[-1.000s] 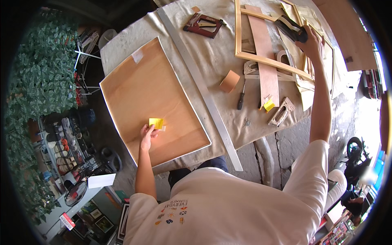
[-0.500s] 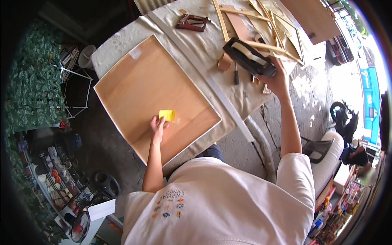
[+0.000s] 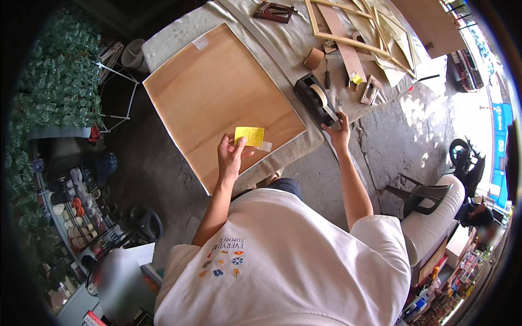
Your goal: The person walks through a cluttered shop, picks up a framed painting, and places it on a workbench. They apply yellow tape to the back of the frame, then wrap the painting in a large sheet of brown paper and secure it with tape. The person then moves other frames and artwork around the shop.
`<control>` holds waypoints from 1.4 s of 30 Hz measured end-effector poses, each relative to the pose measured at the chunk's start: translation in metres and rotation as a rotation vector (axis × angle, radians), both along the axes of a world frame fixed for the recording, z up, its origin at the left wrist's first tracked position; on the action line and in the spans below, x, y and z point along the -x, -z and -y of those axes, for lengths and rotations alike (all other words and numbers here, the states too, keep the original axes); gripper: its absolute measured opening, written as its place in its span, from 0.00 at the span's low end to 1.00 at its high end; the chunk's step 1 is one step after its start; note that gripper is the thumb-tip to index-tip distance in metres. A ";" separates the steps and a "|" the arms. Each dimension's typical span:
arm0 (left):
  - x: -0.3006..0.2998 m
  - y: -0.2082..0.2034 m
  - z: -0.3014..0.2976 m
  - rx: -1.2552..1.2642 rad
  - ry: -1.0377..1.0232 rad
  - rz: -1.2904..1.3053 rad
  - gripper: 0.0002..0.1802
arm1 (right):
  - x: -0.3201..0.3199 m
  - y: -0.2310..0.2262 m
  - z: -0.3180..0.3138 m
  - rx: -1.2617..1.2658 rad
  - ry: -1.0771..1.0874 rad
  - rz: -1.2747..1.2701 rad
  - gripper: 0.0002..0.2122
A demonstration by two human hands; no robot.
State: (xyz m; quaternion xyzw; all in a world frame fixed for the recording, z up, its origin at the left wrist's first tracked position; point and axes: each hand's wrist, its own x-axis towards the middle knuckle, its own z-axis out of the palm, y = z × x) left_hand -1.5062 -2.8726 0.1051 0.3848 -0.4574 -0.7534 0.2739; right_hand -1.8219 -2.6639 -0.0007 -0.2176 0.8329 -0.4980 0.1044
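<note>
Over the near part of a plywood panel (image 3: 217, 89) with a thin white edge, the left hand (image 3: 231, 156) holds a yellow sticky note (image 3: 249, 135), pinched between the thumb and the fingers. On the note there is handwriting, and a small pale strip (image 3: 265, 146) shows by its lower right corner. I cannot tell if the note touches the panel. The panel lies flat on the cloth-covered worktop (image 3: 163, 46), and a whitish patch (image 3: 200, 42) is near its far corner.

To the right of the panel, the right hand (image 3: 337, 129) grips the near end of a black tape dispenser (image 3: 311, 96), which carries a roll of pale tape. Whether the dispenser rests with its weight on the worktop, I cannot say. A long metal straightedge (image 3: 260, 39) runs along the panel's right side. Farther from the person are a dark red staple gun (image 3: 274, 12), a brown tape roll (image 3: 314, 58), a screwdriver (image 3: 328, 79) and a wooden frame (image 3: 356, 42).
</note>
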 end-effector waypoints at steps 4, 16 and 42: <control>0.013 -0.030 -0.030 0.058 0.023 -0.016 0.12 | -0.020 -0.008 0.000 -0.010 0.063 -0.119 0.30; 0.032 -0.072 -0.079 0.157 0.058 -0.107 0.10 | -0.131 -0.190 0.009 0.089 -0.607 0.171 0.07; -0.143 -0.143 0.050 0.160 0.734 0.027 0.11 | -0.363 -0.244 0.077 -0.011 -0.388 -0.718 0.11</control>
